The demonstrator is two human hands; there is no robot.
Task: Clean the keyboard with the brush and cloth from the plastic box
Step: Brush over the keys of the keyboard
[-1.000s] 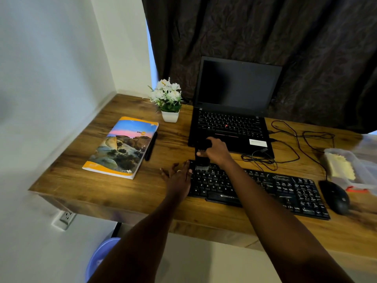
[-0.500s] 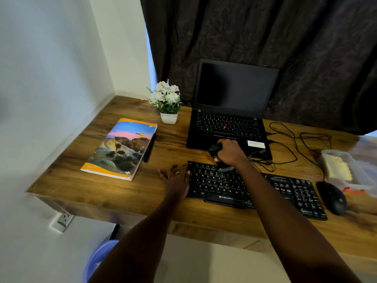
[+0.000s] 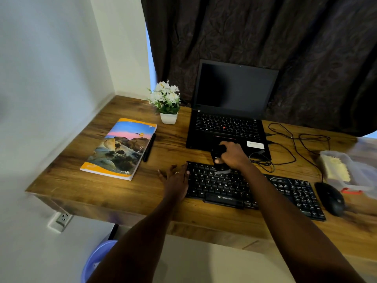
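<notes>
A black keyboard (image 3: 285, 190) lies along the desk's front. My right hand (image 3: 232, 155) is closed around a black brush (image 3: 218, 155), whose bristle end rests on the keyboard's upper-left key rows. My left hand (image 3: 176, 178) lies flat with fingers spread, pressing on the keyboard's left end and the desk beside it. A clear plastic box (image 3: 355, 174) stands at the right edge with a yellow cloth (image 3: 335, 168) inside.
An open black laptop (image 3: 230, 119) stands behind the keyboard, with tangled cables (image 3: 293, 148) to its right. A black mouse (image 3: 331, 198) sits right of the keyboard. A colourful notebook (image 3: 120, 148), a pen (image 3: 149, 147) and a potted white flower (image 3: 167, 103) occupy the left.
My right hand has moved the brush to the right along the keyboard's top rows. My left hand has stayed at the keyboard's left end.
</notes>
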